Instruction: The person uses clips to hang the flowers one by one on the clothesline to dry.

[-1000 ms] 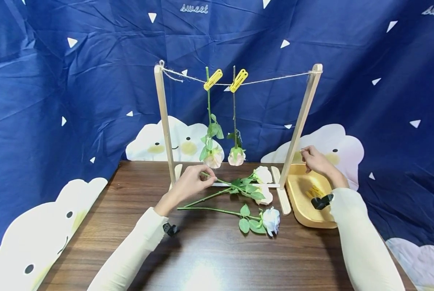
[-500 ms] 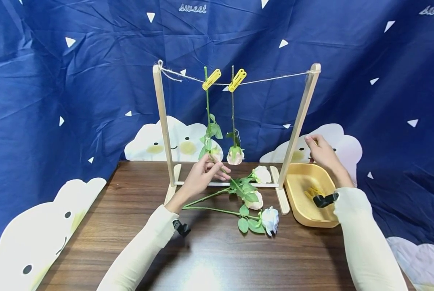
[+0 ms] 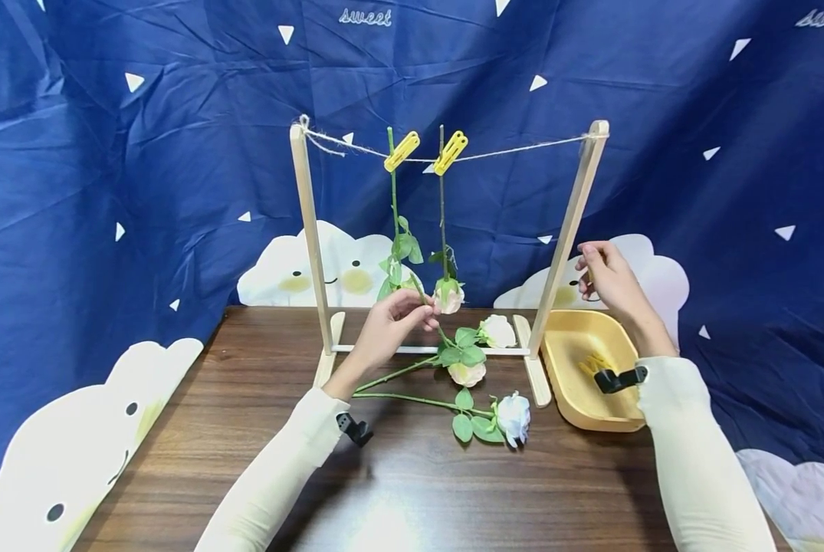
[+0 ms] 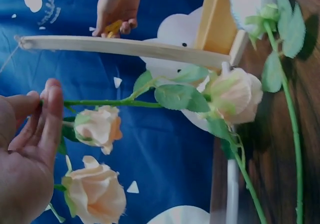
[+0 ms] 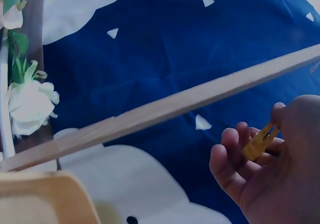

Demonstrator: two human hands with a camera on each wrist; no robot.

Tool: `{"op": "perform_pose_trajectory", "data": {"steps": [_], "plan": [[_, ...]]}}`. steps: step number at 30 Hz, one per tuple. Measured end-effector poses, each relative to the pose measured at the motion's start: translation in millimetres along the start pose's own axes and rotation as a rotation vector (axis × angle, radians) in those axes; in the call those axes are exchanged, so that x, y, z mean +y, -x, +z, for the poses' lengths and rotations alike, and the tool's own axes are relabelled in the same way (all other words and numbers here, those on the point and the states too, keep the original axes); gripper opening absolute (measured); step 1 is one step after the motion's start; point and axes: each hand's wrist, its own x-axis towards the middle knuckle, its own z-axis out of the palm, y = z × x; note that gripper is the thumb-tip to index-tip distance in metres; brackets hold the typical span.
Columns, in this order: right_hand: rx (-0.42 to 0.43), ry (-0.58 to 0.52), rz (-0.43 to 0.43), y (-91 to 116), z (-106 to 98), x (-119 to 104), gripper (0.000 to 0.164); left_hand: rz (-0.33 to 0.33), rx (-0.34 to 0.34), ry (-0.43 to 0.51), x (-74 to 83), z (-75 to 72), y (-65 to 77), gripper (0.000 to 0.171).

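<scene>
My left hand [image 3: 394, 326] pinches the green stem of a pale pink rose [image 3: 467, 373], whose bloom tilts downward in front of the rack. In the left wrist view the stem runs from the fingertips to the leaves and bloom. Above the yellow tray, my right hand [image 3: 612, 280] holds a yellow clothespin [image 5: 260, 143] between thumb and fingers. Two roses hang bloom-down from the twine [image 3: 515, 151], each under a yellow clothespin; one is the right-hand rose [image 3: 448, 295]. On the table lie a white rose [image 3: 497, 332] and a bluish-white rose [image 3: 513, 419].
A wooden rack with a left post [image 3: 311, 230] and a right post [image 3: 569, 230] stands on the brown table [image 3: 412, 483]. The yellow tray [image 3: 584, 418] with more clothespins [image 3: 594, 364] sits right of it. A blue cloth [image 3: 177, 153] hangs behind.
My left hand has moved right and slightly up, lifting the pink rose by its stem so its bloom swings down and left. My right hand has risen from the tray's edge.
</scene>
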Motion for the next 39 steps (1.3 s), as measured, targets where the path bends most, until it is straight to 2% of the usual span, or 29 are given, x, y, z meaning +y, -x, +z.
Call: {"op": "perform_pose_trajectory", "data": {"steps": [6,10,12,14,17,20,23,27,34,39], "plan": [[0.087,-0.107,-0.021,2.5,5.1,-25.5,0.021,0.01,0.024,-0.077,8.6,5.8,-8.5,0.016],[0.153,-0.292,-0.055,5.0,10.9,-46.4,0.017,0.057,0.007,-0.032,16.8,11.0,-15.4,0.021],[0.186,-0.379,-0.098,6.8,14.0,-56.7,0.016,0.079,-0.008,-0.011,20.9,13.9,-19.4,0.023],[0.222,-0.413,-0.162,8.7,17.1,-67.1,0.015,0.087,-0.015,0.009,25.7,17.1,-23.4,0.023],[0.241,-0.408,-0.258,11.8,20.9,-81.9,0.019,0.097,0.005,0.021,33.1,22.4,-30.9,0.021],[0.218,-0.339,-0.32,15.3,24.5,-96.3,0.027,0.122,0.035,-0.001,42.2,28.1,-39.0,0.02],[0.205,-0.214,-0.351,18.0,29.6,-109.8,0.032,0.159,0.055,-0.031,52.3,33.6,-47.0,0.022],[0.244,-0.071,-0.402,17.4,37.7,-125.7,0.032,0.186,0.081,-0.033,65.3,40.9,-61.1,0.024],[0.294,-0.006,-0.461,10.0,45.8,-151.4,0.036,0.22,0.145,0.05,79.5,53.7,-93.1,0.024],[0.302,-0.024,-0.481,1.8,50.1,-170.0,0.035,0.194,0.201,0.093,84.0,59.6,-111.3,0.025]]}}
